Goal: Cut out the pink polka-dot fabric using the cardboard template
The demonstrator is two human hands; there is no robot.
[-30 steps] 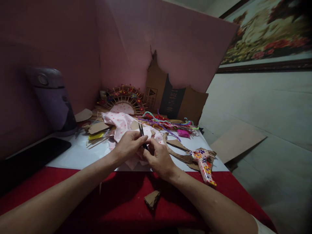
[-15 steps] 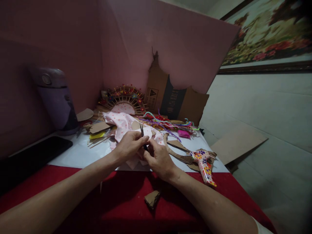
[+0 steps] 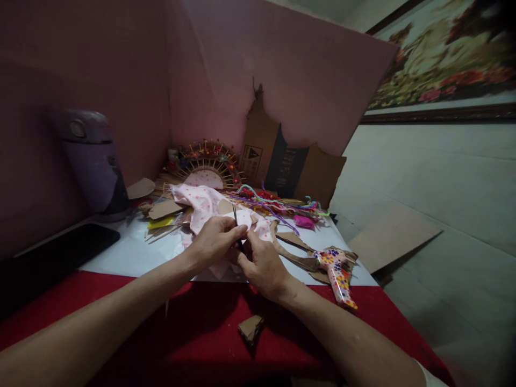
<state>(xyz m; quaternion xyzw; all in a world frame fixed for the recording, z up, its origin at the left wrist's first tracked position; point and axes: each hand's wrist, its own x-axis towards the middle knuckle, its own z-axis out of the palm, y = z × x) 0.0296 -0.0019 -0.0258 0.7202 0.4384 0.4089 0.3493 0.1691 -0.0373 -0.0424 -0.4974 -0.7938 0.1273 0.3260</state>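
Observation:
My left hand (image 3: 212,243) is closed in a pinch on a piece of pink dotted fabric (image 3: 201,203) spread over the white sheet. My right hand (image 3: 264,264) is closed round small black scissors (image 3: 236,219), whose thin blades stick up between the two hands. Both hands meet at the middle of the table, fingertips touching over the cloth. Exactly what lies between the fingertips is hidden.
A flowered glue gun (image 3: 337,274) lies to the right on cardboard scraps. Coloured cords (image 3: 274,203), a stick fan craft (image 3: 205,164) and a torn carton (image 3: 282,161) stand behind. A purple appliance (image 3: 92,161) and dark phone (image 3: 52,255) sit left; a cardboard bit (image 3: 250,328) lies on red cloth.
The scissor blades have closed and dipped slightly. Both hands stay together over the fabric, barely shifted.

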